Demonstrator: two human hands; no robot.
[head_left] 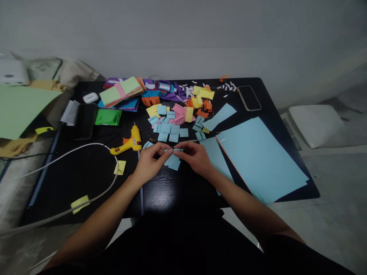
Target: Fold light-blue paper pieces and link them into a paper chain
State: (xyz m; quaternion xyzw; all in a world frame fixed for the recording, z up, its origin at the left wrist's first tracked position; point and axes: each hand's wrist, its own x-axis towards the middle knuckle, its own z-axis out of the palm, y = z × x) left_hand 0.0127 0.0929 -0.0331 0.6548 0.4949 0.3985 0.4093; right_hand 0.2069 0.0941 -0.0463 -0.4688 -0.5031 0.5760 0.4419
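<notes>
Both hands meet over the front middle of the black table. My left hand [151, 161] pinches the left side of a small light-blue paper piece [178, 150] between thumb and fingers. On its other side, my right hand [195, 154] grips the same piece; the fingers partly hide it. Just under the hands lie more blue paper squares [173, 163]. Beyond them spreads a pile of small folded blue papers [169, 128]. A yellow glue gun [130, 142] rests left of my left hand. To the right of my right hand is a blue paper strip [216, 158].
Large blue sheets [260, 156] cover the table's right side, with a phone [249, 97] behind. Coloured paper bundles [122, 91], pink pieces [179, 113] and white scraps [189, 91] fill the back. A white cable [117, 168] loops across the left, near yellow notes [80, 204].
</notes>
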